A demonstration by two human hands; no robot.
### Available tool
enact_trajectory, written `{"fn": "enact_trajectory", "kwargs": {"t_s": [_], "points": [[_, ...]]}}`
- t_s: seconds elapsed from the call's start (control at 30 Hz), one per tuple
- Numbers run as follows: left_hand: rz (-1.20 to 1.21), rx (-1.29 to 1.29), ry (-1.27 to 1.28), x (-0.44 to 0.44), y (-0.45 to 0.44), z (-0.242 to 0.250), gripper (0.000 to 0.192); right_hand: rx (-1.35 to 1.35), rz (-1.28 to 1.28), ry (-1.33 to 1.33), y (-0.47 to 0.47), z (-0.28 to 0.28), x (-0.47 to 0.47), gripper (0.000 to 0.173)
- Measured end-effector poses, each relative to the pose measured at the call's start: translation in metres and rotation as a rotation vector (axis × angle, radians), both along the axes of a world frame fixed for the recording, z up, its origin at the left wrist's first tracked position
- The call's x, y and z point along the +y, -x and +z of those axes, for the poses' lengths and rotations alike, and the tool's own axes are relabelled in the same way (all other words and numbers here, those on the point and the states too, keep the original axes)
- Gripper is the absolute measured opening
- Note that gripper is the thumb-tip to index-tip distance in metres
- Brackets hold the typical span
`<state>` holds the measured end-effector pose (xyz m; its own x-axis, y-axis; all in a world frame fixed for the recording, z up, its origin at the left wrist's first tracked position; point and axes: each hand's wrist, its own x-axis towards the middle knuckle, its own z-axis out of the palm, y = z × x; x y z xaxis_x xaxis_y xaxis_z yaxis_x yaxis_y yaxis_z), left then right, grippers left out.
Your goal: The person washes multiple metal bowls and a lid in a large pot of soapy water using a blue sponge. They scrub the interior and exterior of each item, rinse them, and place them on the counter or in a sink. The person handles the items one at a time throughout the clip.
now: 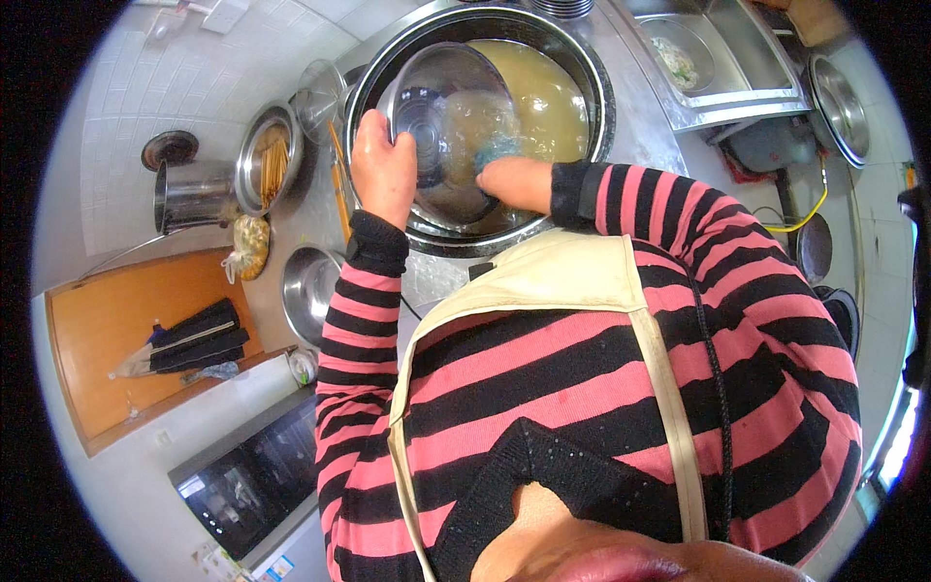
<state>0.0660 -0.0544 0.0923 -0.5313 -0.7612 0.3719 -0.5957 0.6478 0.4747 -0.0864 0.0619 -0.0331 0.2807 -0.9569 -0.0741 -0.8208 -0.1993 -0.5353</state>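
Note:
My left hand (382, 174) grips the left rim of a round steel basin (465, 76), thumb on its inner side. The basin leans inside a large dark-rimmed pot (605, 94) holding cloudy yellowish water (556, 94). Within the basin, my right hand (513, 182) presses a bluish scrubbing pad (498, 148) near the lower right of its inner wall. The fingers of that hand are partly hidden by the pad and the wet glare.
Left of the pot are wooden chopsticks (275, 171) in a steel bowl, a clear bag of yellowish food (251, 247) and another steel bowl (309, 287). At upper right, a steel sink (742, 105) holds pale scraps (673, 62). Stacked dishes (564, 7) stand behind the pot.

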Motion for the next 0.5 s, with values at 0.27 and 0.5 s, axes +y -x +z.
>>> {"fn": "enact_trajectory", "kwargs": {"t_s": [0.27,0.5], "points": [[-0.182,-0.049,0.356,0.016,-0.02,0.028,0.013,0.098,-0.21,0.048,0.048,0.027,0.026,0.018],[-0.174,0.037,0.527,0.022,-0.051,0.044,0.02,0.136,-0.294,-0.073,0.056,0.037,0.045,0.022]]}}
